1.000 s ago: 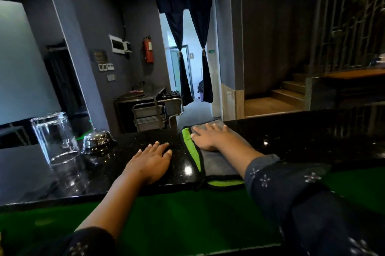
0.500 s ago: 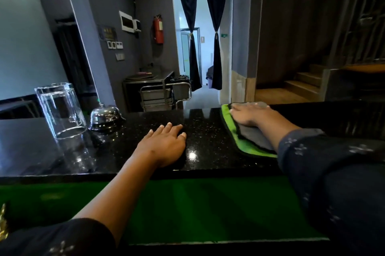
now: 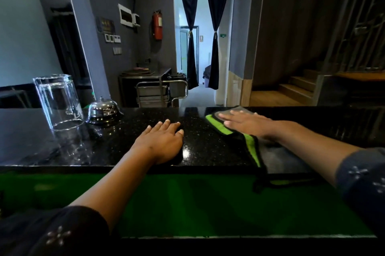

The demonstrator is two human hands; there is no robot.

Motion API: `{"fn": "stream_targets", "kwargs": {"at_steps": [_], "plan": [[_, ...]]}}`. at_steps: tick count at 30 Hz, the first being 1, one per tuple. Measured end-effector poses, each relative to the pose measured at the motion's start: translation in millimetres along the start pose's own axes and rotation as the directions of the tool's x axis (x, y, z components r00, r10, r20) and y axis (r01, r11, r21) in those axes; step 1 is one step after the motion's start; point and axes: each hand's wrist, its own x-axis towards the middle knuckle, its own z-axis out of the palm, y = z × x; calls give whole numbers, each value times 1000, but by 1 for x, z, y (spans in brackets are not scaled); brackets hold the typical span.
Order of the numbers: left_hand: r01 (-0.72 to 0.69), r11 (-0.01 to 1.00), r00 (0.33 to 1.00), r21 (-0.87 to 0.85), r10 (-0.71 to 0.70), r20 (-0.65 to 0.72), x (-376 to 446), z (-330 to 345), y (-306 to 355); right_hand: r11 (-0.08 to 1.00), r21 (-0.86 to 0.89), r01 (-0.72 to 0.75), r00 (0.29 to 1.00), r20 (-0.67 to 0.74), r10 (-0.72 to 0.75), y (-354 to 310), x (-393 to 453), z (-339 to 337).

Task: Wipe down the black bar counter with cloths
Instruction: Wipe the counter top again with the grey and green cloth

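Observation:
The black speckled bar counter runs across the view. A grey cloth with a green and black border lies on it at the right, its near end hanging over the front edge. My right hand presses flat on the far part of the cloth, fingers straight and pointing left. Left of the cloth, my left hand rests palm down on the bare counter, fingers straight.
An upturned clear glass and a chrome service bell stand on the counter's left part. A green surface lies below the counter's front edge. Behind are a metal trolley, a curtained doorway and wooden steps at the right.
My right hand has slid with the cloth to the right along the counter, and the cloth's near end now hangs over the front edge. My left hand stays in place.

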Motion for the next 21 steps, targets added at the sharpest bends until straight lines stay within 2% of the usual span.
{"fn": "stream_targets", "kwargs": {"at_steps": [4, 6, 12, 16, 18, 21], "plan": [[8, 1000, 1000, -11, -8, -5, 1, 0, 2, 974, 2, -228, 973, -29, 228, 9, 10, -7], [10, 1000, 1000, -16, -10, -9, 2, -1, 1, 964, -2, -267, 962, -54, 266, -12, 14, -4], [27, 1000, 999, -9, -27, -19, 2, -3, 1, 996, -15, -88, 995, -54, 87, -94, -30, 16], [21, 1000, 1000, 1, -20, -16, -2, -3, 2, 999, -33, -29, 999, -36, 27, -89, -82, 21], [18, 1000, 1000, 1, -18, -11, -3, -2, 1, 999, -25, -46, 999, -25, 46, -73, -94, 16], [21, 1000, 1000, -2, -21, -6, -1, -2, 3, 989, -5, -149, 989, -25, 149, -58, -82, 10]]}}
